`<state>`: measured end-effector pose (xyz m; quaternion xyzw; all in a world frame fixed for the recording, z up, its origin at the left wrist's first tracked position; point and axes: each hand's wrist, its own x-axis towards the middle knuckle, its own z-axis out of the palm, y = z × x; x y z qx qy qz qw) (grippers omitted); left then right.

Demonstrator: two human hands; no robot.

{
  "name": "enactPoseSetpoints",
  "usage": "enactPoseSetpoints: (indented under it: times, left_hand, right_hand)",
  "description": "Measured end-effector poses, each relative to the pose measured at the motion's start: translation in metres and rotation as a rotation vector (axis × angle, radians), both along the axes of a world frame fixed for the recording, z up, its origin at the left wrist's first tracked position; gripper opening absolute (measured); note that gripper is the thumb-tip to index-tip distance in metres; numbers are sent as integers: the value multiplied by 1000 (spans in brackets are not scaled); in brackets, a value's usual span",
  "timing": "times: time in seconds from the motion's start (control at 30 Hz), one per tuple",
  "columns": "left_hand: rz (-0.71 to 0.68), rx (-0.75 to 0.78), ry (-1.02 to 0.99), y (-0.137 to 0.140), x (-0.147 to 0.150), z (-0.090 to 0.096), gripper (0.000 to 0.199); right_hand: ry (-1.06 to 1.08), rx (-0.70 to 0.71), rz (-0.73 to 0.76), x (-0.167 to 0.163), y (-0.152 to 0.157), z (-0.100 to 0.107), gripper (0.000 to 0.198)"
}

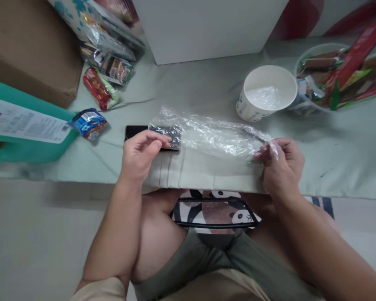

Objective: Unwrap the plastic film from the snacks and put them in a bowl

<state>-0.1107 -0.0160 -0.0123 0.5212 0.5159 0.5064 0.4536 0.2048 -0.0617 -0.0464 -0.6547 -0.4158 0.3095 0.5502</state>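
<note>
My right hand (pixel 283 165) is closed on one end of a crumpled clear plastic wrapper (pixel 219 136). A small reddish patch shows at its fingertips, and I cannot make out what it is. The wrapper stretches leftward over the table, and its loose left end overlaps a dark phone (pixel 134 131). In front of that phone is my left hand (pixel 141 152), fingers loosely curled and thumb apart, with nothing visible in its grasp. Behind the wrapper, toward the right, stands a white paper cup (pixel 242 106) with clear crumpled plastic (pixel 265 98) inside.
A clear tub (pixel 301 62) of packaged snacks stands at right. Small snack packs, one blue (pixel 89 123) and one red (pixel 95 88), lie at left beside a green container (pixel 50 150) and cardboard box (pixel 31 50). A white box (pixel 209 29) stands behind. The table's front edge crosses above my lap.
</note>
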Motion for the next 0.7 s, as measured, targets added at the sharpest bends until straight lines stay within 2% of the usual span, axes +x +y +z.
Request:
enactPoseSetpoints:
  times: [0.07,0.23,0.33,0.43,0.47,0.6,0.7]
  left_hand:
    - [14,-28,-48,1,2,-1,19]
    - [90,-113,22,3,9,3,21]
    - [127,-128,55,3,12,5,15]
    - [114,-159,78,3,14,7,10]
    - [112,-180,87,3,15,8,11]
    - [166,-219,135,3,12,10,17]
    - [222,-215,166,3,9,9,14]
  right_hand:
    - [-35,-11,32,-2,1,2,21]
    - [-85,-57,48,-4,3,7,16]
    - [-130,-36,80,-3,4,6,5]
    - [-200,-4,154,-2,4,6,36]
    - [-225,-12,180,-2,4,7,39]
    - [-374,-80,178,-5,7,15,11]
    - [-446,-91,142,-5,10,17,18]
